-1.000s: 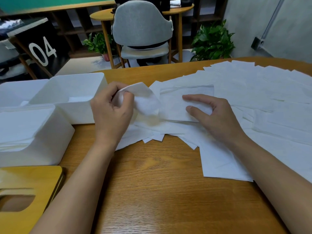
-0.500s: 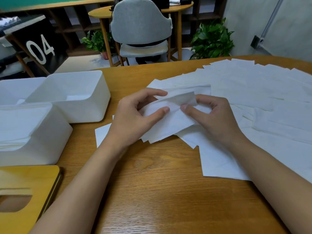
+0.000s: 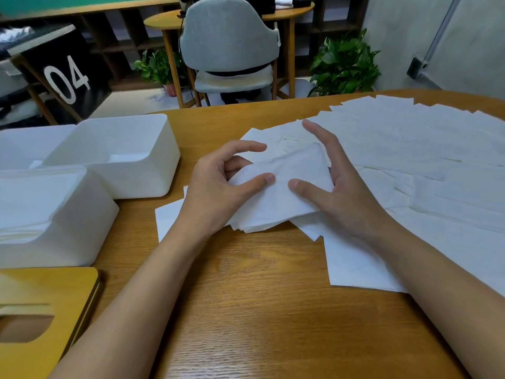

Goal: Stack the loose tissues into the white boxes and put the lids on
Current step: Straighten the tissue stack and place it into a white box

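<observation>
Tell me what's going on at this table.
A person is gathering tissues. The left hand and right hand hold a tissue stack between them over the table. Loose tissues lie spread to the right. On the left, the near white box holds tissues, the far white box stands open, and a wooden lid lies nearest.

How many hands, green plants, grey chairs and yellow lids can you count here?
Hands: 2, left hand and right hand, both holding the tissue stack
Green plants: 2, left plant and right plant
Grey chair: 1
Yellow lid: 1
Total: 6
</observation>
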